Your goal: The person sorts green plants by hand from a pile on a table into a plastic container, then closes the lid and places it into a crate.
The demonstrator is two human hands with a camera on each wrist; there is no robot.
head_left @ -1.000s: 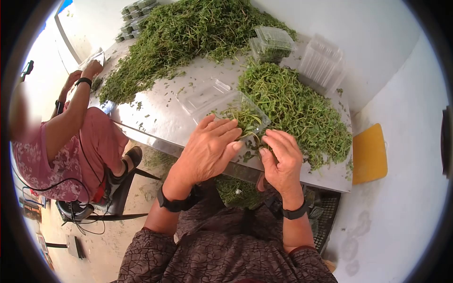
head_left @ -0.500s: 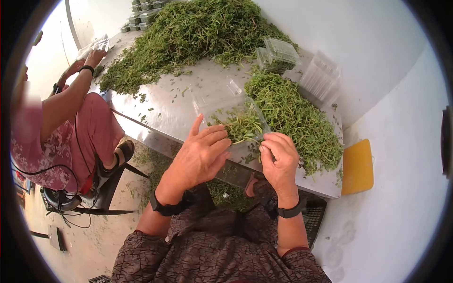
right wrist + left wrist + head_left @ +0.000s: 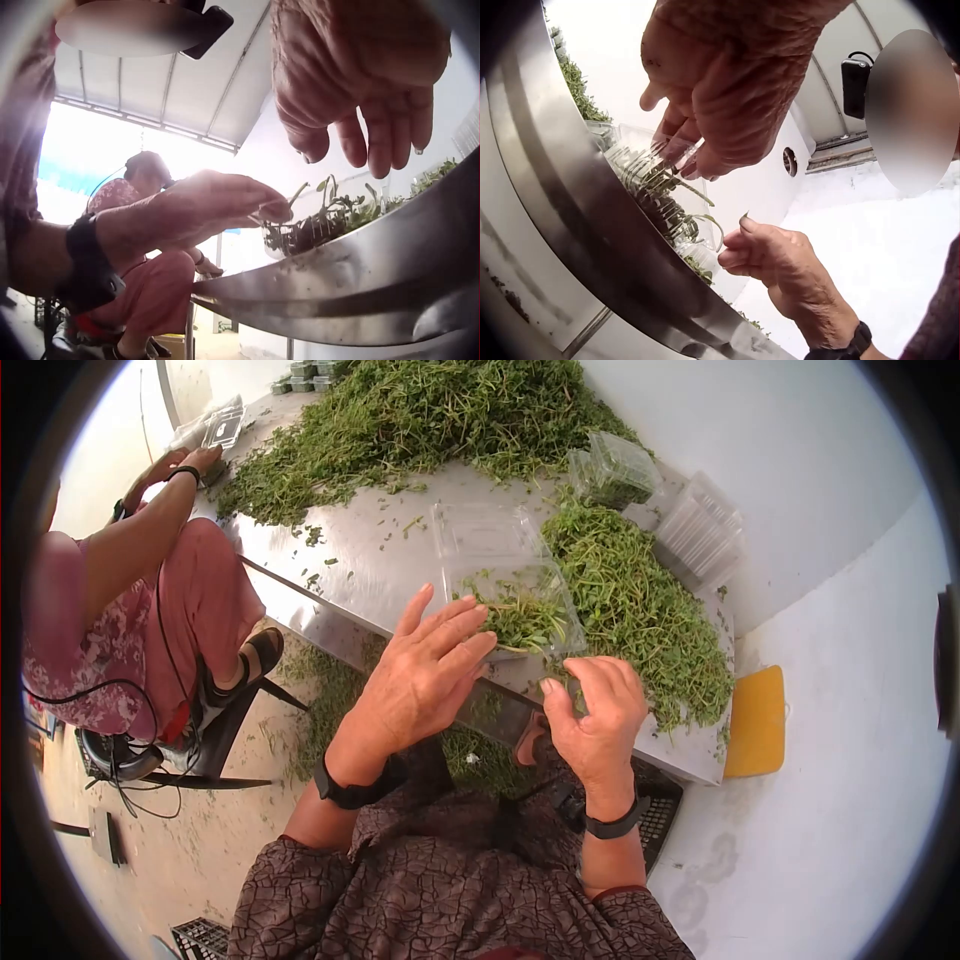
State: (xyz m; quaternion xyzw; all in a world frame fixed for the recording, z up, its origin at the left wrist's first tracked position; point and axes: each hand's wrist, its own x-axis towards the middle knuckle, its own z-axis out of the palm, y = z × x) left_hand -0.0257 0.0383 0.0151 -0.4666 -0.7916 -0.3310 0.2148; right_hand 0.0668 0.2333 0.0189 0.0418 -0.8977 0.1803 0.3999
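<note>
A clear plastic clamshell box lies on the metal table with its lid folded back and leafy green stems in its base. My left hand is at the box's near left side, fingers spread and fairly straight, fingertips at the greens. To the right of the box's near corner is my right hand, thumb and fingers apart, nothing between them. The right wrist view shows that right hand's fingers hanging loosely above the stems. A loose heap of greens lies just beyond it.
A larger pile of greens covers the back of the table. Filled boxes and a stack of nested clear boxes stand at the back right. Another person sits at the left. A yellow board leans against the wall.
My right hand has let go of the stems at the box's near corner and its thumb and fingers have parted. The greens now lie more inside the box. The left fingers have spread.
</note>
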